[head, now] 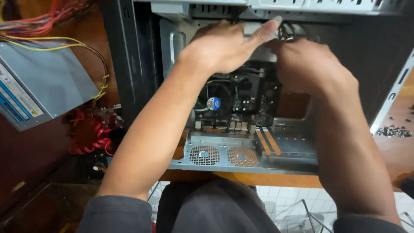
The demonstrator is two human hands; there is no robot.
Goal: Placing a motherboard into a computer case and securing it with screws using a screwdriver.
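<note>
We reach deep into the open computer case (133, 64) — left hand (224, 45) pinching a grey connector (258, 29), right hand (308, 64) closed around the cable bundle (288, 32) — steadying both.

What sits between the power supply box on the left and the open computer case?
In the head view, red cables and yellow wires lie between the power supply box and the computer case.

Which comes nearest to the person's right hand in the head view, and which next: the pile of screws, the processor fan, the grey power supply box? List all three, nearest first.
Measured from the right hand:
1. Processor fan, inside the open case, just left of and below the hand.
2. Pile of screws, on the wooden table at the right edge.
3. Grey power supply box, far left, outside the case.
</note>
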